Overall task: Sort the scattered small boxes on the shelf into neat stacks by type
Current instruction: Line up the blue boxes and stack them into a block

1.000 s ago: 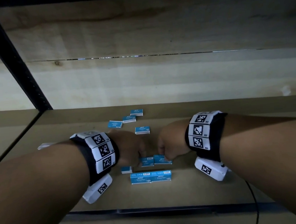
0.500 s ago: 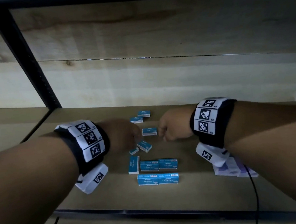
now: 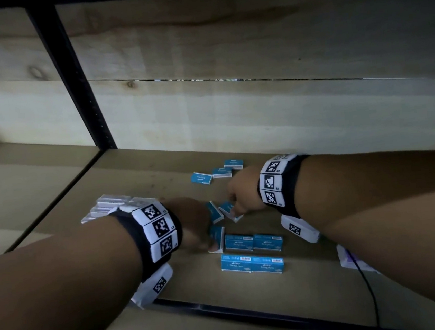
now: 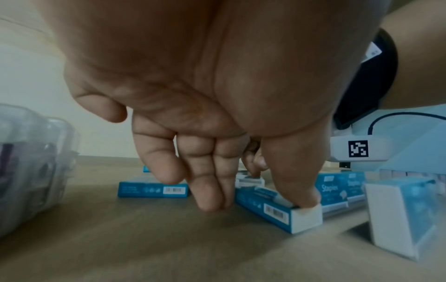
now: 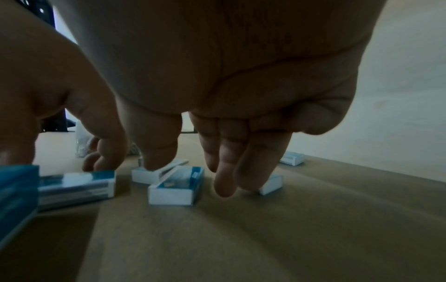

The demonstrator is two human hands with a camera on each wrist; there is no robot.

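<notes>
Several small blue staple boxes lie on the wooden shelf (image 3: 159,187). Two pairs lie in neat rows near the front (image 3: 252,263) (image 3: 254,242). My left hand (image 3: 209,239) reaches down beside the rear row. Its thumb (image 4: 305,198) presses on the white end of a blue box (image 4: 270,209), and its straight fingers (image 4: 212,198) touch the shelf beside that box. My right hand (image 3: 232,206) hangs over two loose boxes (image 3: 227,209) in the middle. There its thumb (image 5: 156,160) touches one box (image 5: 154,173), with another box (image 5: 173,188) in front. Three more boxes (image 3: 221,172) lie further back.
Clear plastic cases (image 3: 110,205) are piled at the left behind my left wrist. White and purple packs (image 3: 352,260) and a black cable (image 3: 369,296) lie at the right. A black upright post (image 3: 76,80) stands at the back left. The shelf's black front rail (image 3: 253,311) runs below.
My left hand has come back to the box beside the rear row. My right hand has dropped from the far box to the loose boxes in the middle. The head view has shifted left.
</notes>
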